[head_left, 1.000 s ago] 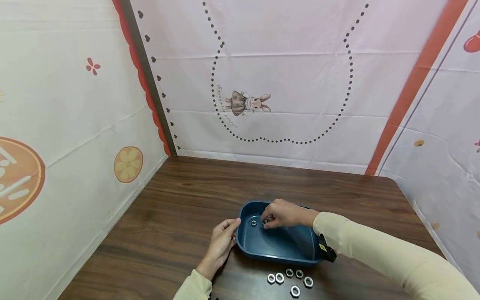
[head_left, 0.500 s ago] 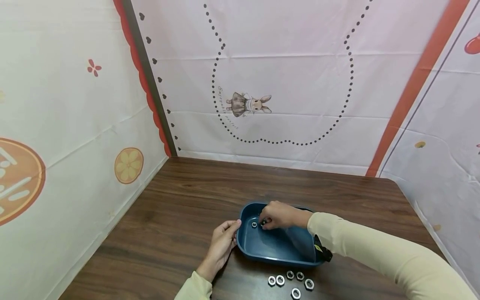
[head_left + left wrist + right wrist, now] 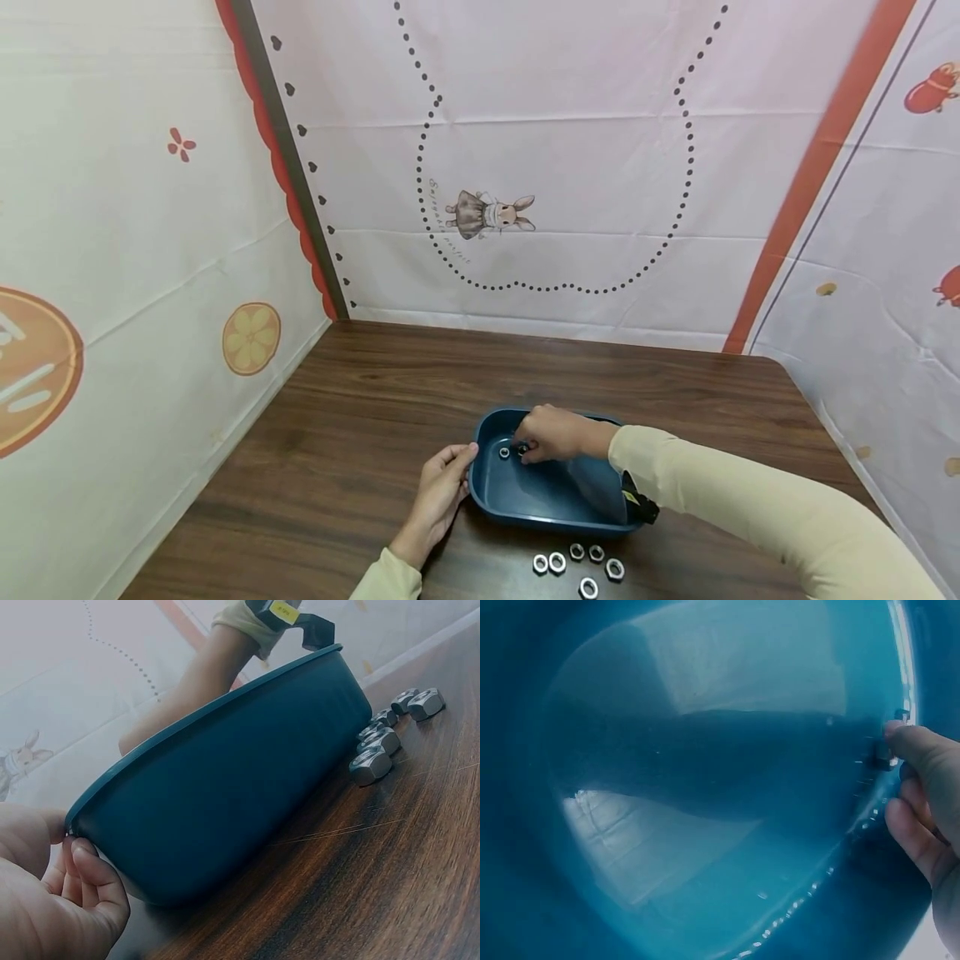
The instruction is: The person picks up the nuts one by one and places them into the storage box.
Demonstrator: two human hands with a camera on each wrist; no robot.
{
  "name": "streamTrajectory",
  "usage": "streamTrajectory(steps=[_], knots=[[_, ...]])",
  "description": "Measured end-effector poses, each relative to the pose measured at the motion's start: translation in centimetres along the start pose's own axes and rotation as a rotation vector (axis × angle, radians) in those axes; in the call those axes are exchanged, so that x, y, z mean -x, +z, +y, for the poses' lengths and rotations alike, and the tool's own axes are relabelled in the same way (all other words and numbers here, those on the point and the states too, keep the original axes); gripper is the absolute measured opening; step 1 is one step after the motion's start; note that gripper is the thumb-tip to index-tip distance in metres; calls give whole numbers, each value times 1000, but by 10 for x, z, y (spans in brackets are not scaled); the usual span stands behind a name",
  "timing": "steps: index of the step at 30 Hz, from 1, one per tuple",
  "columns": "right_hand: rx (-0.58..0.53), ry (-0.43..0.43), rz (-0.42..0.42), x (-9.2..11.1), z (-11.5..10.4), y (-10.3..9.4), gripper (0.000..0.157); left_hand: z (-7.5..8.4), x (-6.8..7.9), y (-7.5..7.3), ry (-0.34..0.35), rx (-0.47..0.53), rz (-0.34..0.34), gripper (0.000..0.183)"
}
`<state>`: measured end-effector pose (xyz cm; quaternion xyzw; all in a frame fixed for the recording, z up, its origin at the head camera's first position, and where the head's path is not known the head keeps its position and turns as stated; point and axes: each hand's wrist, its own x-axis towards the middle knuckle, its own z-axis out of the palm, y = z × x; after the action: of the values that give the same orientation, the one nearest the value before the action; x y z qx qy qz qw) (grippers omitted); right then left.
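Observation:
A dark blue rectangular tray (image 3: pixel 546 497) stands on the table. My left hand (image 3: pixel 440 493) pinches its left rim between thumb and fingers, as the left wrist view also shows. My right hand (image 3: pixel 553 432) reaches inside the tray near the far left corner, fingers curled downward. At its fingertips is a steel hex nut (image 3: pixel 522 450), partly covered, close to the tray floor. A second hex nut (image 3: pixel 504 452) lies just left of it. In the right wrist view the thumb and finger of the right hand (image 3: pixel 930 791) meet at a dark, blurred nut (image 3: pixel 885 755).
Several loose hex nuts (image 3: pixel 557 563) lie on the wooden table (image 3: pixel 360 400) in front of the tray. Printed cloth (image 3: pixel 570 183) hangs behind the table and along both sides. A black wrist device (image 3: pixel 637 503) hangs over the tray's right end.
My right hand has shifted slightly left and down inside the tray, with the nut at its fingertips. The left hand keeps its hold on the rim. The head view has tilted a little.

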<state>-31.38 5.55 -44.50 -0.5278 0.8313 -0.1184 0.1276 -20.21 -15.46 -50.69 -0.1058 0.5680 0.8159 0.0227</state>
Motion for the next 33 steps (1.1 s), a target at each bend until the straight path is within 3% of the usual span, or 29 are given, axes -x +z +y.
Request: streamTrajectory(steps=[4, 11, 17, 27, 33], knots=[[-19, 35, 83, 18, -7, -6, 26, -3, -1, 4, -4, 2, -11, 21], [3, 197, 411, 62, -26, -13, 18, -5, -3, 8, -9, -5, -10, 21], [-61, 324, 611, 103, -43, -8, 7, -3, -6, 12, -18, -11, -10, 24], [-199, 401, 761, 148, -69, 21, 2, 6, -9, 3, -10, -30, 33, 28], [-262, 338, 819, 182, -82, 51, 11, 6, -7, 4, -29, -38, 34, 28]])
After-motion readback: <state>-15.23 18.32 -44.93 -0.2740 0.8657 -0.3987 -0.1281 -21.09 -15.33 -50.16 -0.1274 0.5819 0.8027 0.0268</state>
